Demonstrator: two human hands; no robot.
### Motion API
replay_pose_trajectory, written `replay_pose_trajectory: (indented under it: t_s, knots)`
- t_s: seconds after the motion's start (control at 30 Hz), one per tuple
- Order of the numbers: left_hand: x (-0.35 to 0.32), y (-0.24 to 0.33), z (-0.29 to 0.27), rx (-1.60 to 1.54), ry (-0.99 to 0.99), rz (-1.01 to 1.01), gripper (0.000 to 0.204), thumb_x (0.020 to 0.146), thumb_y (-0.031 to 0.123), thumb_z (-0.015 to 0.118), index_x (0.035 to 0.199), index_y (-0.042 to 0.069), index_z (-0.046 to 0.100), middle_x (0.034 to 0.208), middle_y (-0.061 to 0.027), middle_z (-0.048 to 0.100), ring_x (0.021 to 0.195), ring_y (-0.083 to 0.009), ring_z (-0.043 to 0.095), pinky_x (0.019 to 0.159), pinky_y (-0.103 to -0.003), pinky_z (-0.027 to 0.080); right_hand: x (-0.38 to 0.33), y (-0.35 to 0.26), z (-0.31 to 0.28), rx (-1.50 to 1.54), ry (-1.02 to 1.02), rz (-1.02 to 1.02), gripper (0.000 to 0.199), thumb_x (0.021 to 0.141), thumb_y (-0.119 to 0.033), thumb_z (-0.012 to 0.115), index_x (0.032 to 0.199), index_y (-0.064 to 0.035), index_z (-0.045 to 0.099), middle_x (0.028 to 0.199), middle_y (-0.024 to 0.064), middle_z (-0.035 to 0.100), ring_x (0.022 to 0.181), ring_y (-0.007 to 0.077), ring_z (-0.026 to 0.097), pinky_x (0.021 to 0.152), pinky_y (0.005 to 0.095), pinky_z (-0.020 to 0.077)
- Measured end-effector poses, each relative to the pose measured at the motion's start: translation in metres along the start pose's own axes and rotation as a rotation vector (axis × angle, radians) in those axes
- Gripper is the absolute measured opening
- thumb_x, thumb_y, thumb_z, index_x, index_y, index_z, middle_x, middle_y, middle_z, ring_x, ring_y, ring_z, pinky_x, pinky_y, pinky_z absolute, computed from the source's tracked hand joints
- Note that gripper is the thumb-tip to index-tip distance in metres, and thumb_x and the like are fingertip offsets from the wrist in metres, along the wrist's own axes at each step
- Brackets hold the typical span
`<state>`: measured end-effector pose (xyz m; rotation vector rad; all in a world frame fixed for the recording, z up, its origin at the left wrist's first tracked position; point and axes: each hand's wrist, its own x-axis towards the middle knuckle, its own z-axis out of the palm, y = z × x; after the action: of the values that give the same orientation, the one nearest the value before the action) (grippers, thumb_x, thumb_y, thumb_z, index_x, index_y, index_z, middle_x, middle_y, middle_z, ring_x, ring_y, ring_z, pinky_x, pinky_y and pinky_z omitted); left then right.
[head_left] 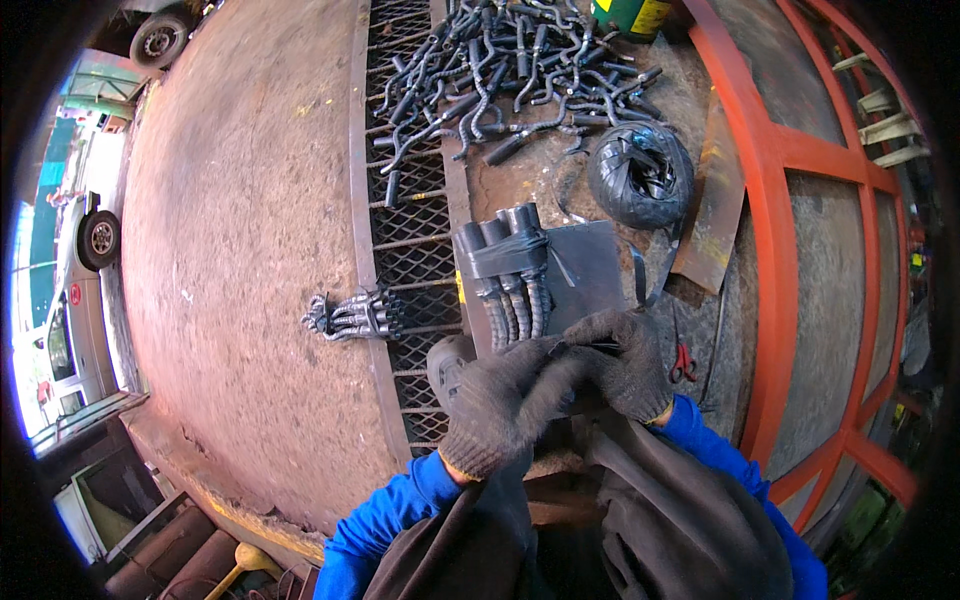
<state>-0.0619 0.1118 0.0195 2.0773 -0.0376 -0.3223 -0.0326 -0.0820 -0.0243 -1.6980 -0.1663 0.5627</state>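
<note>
My left hand (500,400) and my right hand (628,362) both wear dark knit gloves and meet at the near end of a bundle of bent ribbed steel bars (510,265). The bundle lies on a rusty metal bench (700,330) and is wrapped near its far end with black strapping. Both hands pinch a strip of the black strap over the bundle's near end. A dark flat steel plate (590,270) lies beside the bundle on the right. A roll of black strapping (640,172) sits farther back on the right.
A loose pile of bent steel bars (500,70) covers the bench's far end, over an expanded-metal grating (405,250). A tied bundle (355,315) lies on the ground to the left. Red-handled scissors (683,362) rest by my right hand. An orange steel frame (775,260) stands on the right; parked cars (75,290) far left.
</note>
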Motion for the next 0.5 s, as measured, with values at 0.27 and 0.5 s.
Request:
replay_pose_trajectory:
  t_s: [0.27,0.5]
  knots:
    - [-0.003,-0.028,0.030,-0.409,0.299,-0.182,0.022,0.091,0.017,0.068,0.106,0.003,0.060,0.086,-0.0118,0.069,0.072,-0.0174,0.066,0.063,-0.030,0.051,-0.005,0.019,0.009,0.074,0.078,-0.097,0.017,0.085,-0.009,0.075,0.098,-0.0058,0.065,0.098,0.0059,0.068,0.094,0.0150,0.065,0.084,0.0305,0.0535]
    - [-0.005,-0.016,0.029,-0.292,0.301,-0.218,0.029,0.087,0.010,0.074,0.104,0.003,0.052,0.085,-0.0072,0.064,0.075,-0.0107,0.062,0.062,-0.028,0.051,-0.010,0.024,0.007,0.098,0.067,-0.157,0.016,0.083,-0.004,0.076,0.094,-0.0054,0.065,0.097,0.0070,0.067,0.095,0.0166,0.065,0.087,0.0320,0.0529]
